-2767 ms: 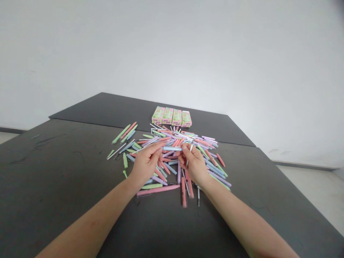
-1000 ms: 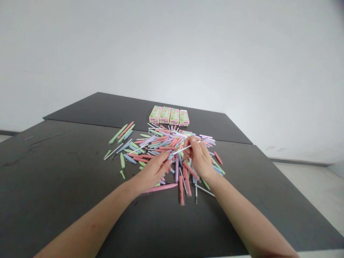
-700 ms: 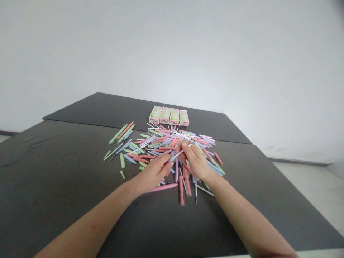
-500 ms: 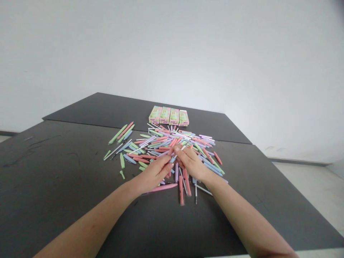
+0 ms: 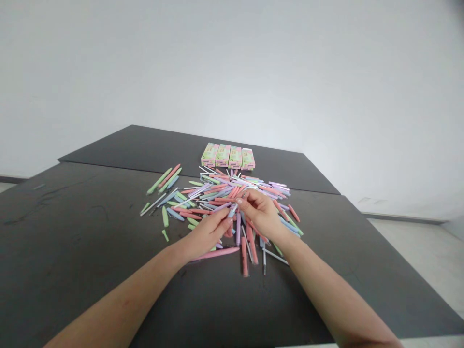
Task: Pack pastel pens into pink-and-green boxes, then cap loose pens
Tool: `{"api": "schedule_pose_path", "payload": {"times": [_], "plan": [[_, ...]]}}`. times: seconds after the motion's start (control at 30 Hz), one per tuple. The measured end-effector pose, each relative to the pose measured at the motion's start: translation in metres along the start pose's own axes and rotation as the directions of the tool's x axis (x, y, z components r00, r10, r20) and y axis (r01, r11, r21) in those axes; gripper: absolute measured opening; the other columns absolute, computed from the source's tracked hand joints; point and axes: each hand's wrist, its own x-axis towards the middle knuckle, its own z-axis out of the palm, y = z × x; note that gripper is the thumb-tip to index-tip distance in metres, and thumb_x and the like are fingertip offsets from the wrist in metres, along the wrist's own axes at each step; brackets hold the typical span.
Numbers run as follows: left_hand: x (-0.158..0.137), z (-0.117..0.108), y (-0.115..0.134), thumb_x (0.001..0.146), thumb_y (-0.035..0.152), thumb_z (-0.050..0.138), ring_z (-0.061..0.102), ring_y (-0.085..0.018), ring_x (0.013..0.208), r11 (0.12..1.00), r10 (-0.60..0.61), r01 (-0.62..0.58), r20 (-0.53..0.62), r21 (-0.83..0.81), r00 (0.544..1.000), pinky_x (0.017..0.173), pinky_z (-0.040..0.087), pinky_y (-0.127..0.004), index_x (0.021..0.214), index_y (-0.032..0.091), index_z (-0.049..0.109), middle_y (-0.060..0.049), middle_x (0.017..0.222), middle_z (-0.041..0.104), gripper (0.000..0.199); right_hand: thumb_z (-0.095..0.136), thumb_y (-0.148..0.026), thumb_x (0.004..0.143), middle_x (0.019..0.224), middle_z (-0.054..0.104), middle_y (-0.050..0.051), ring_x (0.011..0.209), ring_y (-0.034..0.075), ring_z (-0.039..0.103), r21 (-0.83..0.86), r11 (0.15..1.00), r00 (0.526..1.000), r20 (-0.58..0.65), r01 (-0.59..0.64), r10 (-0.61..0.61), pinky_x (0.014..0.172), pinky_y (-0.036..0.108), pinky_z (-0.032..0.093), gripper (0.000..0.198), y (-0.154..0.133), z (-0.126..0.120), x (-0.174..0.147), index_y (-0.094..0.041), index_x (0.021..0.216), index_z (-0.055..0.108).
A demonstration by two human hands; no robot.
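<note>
Partly hidden, a blue barrel (image 5: 232, 211) is held at a slant above the table, between the two hands. Its lower end is covered by the left hand (image 5: 207, 231), whose thumb and fingers are closed on it. On the right hand (image 5: 265, 215), thumb and forefinger are brought nearly together just beside the barrel's upper end; whether anything is pinched there cannot be told. Beneath, heaped pens (image 5: 223, 199) and white sticks (image 5: 276, 256) are partly blocked from sight by both hands. Beyond, four boxes (image 5: 222, 154) are lined up, their small print unreadable. Both forearms (image 5: 145, 286) are cut off below, as is most of the black table's (image 5: 232, 309) near edge.
</note>
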Motion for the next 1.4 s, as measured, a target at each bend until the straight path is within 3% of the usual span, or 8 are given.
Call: {"api": "schedule_pose_path", "payload": {"times": [0.33, 0.47, 0.53, 0.63, 0.8, 0.97, 1.13, 1.4], "plan": [[0.000, 0.001, -0.003, 0.095, 0.038, 0.040, 0.057, -0.016, 0.071, 0.997, -0.056, 0.056, -0.001, -0.043, 0.998, 0.060, 0.050, -0.027, 0.093, 0.018, 0.052, -0.001, 0.075, 0.056, 0.024, 0.065, -0.041, 0.084, 0.058, 0.046, -0.004, 0.055, 0.009, 0.042, 0.047, 0.999, 1.000, 0.015, -0.019, 0.018, 0.054, 0.023, 0.035, 0.033, 0.000, 0.003, 0.000, -0.018, 0.065, 0.052], [0.000, -0.009, -0.003, 0.093, 0.048, 0.045, 0.060, -0.019, 0.074, 0.980, -0.079, 0.071, -0.035, -0.187, 0.996, 0.050, 0.050, -0.025, 0.094, 0.019, 0.052, -0.003, 0.078, 0.056, 0.030, 0.064, -0.042, 0.086, 0.065, 0.050, -0.004, 0.057, 0.010, 0.047, 0.079, 0.997, 1.000, -0.010, 0.008, -0.008, 0.057, 0.023, 0.040, 0.024, -0.005, 0.004, -0.002, -0.019, 0.090, 0.061], [0.001, -0.019, -0.003, 0.093, 0.048, 0.047, 0.061, -0.018, 0.070, 0.967, -0.059, 0.035, -0.085, -0.251, 0.995, 0.051, 0.050, -0.026, 0.094, 0.019, 0.054, -0.003, 0.079, 0.057, 0.030, 0.055, -0.043, 0.091, 0.064, 0.049, -0.005, 0.052, 0.009, 0.045, 0.071, 0.997, 1.000, -0.028, -0.007, 0.009, 0.054, 0.023, 0.039, 0.026, -0.007, 0.005, -0.002, -0.019, 0.099, 0.061], [0.002, -0.039, -0.002, 0.092, 0.044, 0.052, 0.061, -0.017, 0.077, 0.961, 0.028, -0.094, -0.246, -0.262, 0.969, 0.064, 0.052, -0.027, 0.088, 0.018, 0.057, -0.003, 0.082, 0.059, 0.027, 0.051, -0.039, 0.093, 0.058, 0.047, -0.006, 0.048, 0.009, 0.043, 0.026, 0.999, 0.999, -0.024, -0.048, 0.048, 0.050, 0.023, 0.036, 0.022, -0.005, 0.010, -0.001, -0.019, 0.089, 0.061], [-0.005, -0.073, 0.009, 0.090, 0.043, 0.056, 0.061, -0.015, 0.075, 0.942, 0.063, -0.177, -0.368, -0.284, 0.928, 0.069, 0.051, -0.028, 0.094, 0.019, 0.060, -0.003, 0.085, 0.062, 0.025, 0.057, -0.023, 0.086, 0.080, 0.066, 0.002, 0.071, 0.013, 0.059, -0.179, 0.983, 0.991, 0.133, 0.028, -0.004, 0.066, 0.025, 0.046, 0.012, 0.005, 0.034, -0.003, -0.018, 0.088, 0.067], [-0.019, -0.095, 0.010, 0.088, 0.046, 0.059, 0.060, -0.014, 0.073, 0.936, 0.056, -0.196, -0.429, -0.291, 0.902, 0.070, 0.052, -0.029, 0.093, 0.019, 0.061, -0.002, 0.081, 0.061, 0.027, 0.053, -0.006, 0.083, 0.090, 0.073, 0.006, 0.082, 0.016, 0.066, -0.386, 0.894, 0.918, 0.391, 0.228, -0.065, 0.076, 0.028, 0.049, 0.025, 0.007, 0.066, -0.004, -0.017, 0.095, 0.073], [-0.026, -0.104, -0.004, 0.085, 0.045, 0.063, 0.060, -0.014, 0.073, 0.922, 0.044, -0.219, -0.476, -0.320, 0.879, 0.067, 0.052, -0.027, 0.091, 0.018, 0.063, -0.002, 0.080, 0.061, 0.028, 0.056, -0.001, 0.081, 0.104, 0.074, 0.009, 0.104, 0.021, 0.064, -0.451, 0.753, 0.810, 0.558, 0.479, -0.181, 0.094, 0.033, 0.047, 0.028, 0.019, 0.094, 0.005, -0.015, 0.098, 0.073], [-0.034, -0.105, -0.023, 0.086, 0.044, 0.062, 0.060, -0.015, 0.073, 0.913, 0.005, -0.190, -0.457, -0.360, 0.890, 0.070, 0.052, -0.029, 0.092, 0.018, 0.062, -0.002, 0.080, 0.062, 0.026, 0.067, -0.011, 0.080, 0.097, 0.075, 0.006, 0.098, 0.019, 0.066, -0.408, 0.736, 0.714, 0.685, 0.540, -0.144, 0.099, 0.032, 0.042, 0.019, 0.037, 0.111, 0.022, -0.016, 0.097, 0.074]]}}
